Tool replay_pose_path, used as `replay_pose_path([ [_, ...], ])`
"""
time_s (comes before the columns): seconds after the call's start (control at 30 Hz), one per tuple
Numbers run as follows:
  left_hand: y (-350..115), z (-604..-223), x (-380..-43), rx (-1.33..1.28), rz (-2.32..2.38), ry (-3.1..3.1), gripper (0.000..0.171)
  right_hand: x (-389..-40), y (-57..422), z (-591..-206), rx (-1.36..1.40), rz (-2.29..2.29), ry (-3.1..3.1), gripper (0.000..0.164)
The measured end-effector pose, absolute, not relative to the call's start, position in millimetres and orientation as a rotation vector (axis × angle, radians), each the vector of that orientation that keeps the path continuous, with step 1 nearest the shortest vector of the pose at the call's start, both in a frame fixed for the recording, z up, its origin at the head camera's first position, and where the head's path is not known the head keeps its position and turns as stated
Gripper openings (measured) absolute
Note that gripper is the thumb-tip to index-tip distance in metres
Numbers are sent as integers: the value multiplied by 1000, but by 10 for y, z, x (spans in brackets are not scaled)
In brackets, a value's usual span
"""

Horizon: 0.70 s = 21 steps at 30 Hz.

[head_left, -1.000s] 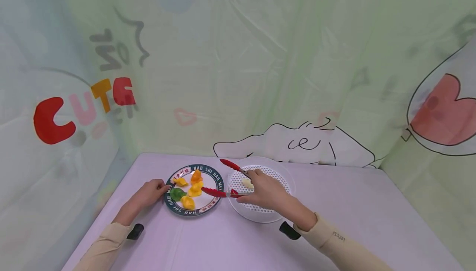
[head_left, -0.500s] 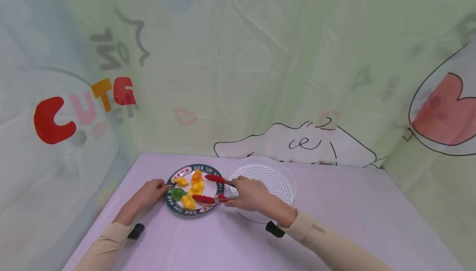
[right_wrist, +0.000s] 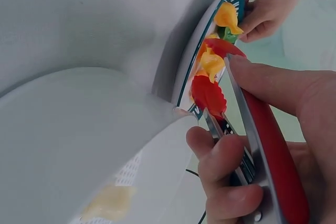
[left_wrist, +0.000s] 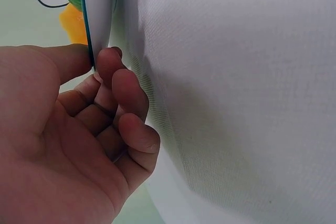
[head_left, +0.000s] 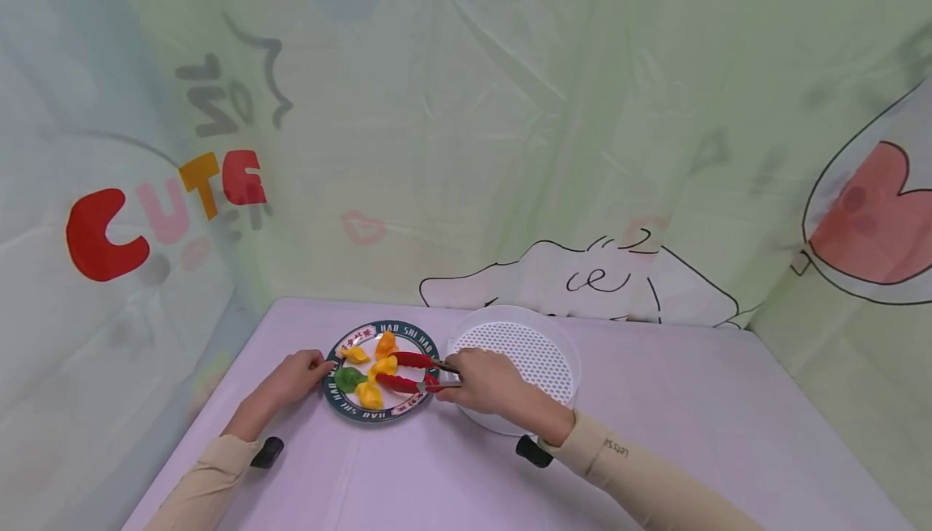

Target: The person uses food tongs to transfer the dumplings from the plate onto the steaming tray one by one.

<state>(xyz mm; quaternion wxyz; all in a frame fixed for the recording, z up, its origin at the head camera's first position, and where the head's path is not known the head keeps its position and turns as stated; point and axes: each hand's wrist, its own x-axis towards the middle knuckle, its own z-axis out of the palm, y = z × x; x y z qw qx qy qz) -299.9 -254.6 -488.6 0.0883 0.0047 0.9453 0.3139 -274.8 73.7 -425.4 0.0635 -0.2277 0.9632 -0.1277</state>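
With my left hand point(head_left: 294, 377) I pinch the left rim of a round plate point(head_left: 360, 415), thumb above and fingers below in the left wrist view. Several dumplings lie on it: a green dumpling point(head_left: 349, 380), an orange dumpling point(head_left: 386, 343) and yellow ones. My right hand point(head_left: 486, 381) grips metal tongs point(right_wrist: 252, 119) with red tips. Those tips stand on either side of the middle yellow dumpling point(head_left: 383, 367), low over the plate; whether both touch it I cannot tell. A pale dumpling point(right_wrist: 111, 203) rests in the white perforated basket point(head_left: 535, 353), hidden by my hand in the head view.
The basket stands just right of the plate, beneath my right hand and forearm. A lilac cloth covers the table point(head_left: 655, 418). Printed curtains point(head_left: 466, 150) hang behind and at both sides.
My right hand has moved left from over the basket to the plate, and the tongs' tips have drawn closer together around the middle yellow dumpling. My left hand stays on the rim.
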Motion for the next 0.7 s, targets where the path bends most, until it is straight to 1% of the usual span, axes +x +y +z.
replay_pose_path([
  [0.4, -2540, -4895, -3008, 0, 931, 2815, 22, -2660, 771, -4188, -703, -472, 2908, 46],
  [0.7, -2533, -4866, -2993, 14, 934, 2814, 22, -2647, 860, -4198, -653, -555, 2922, 48],
])
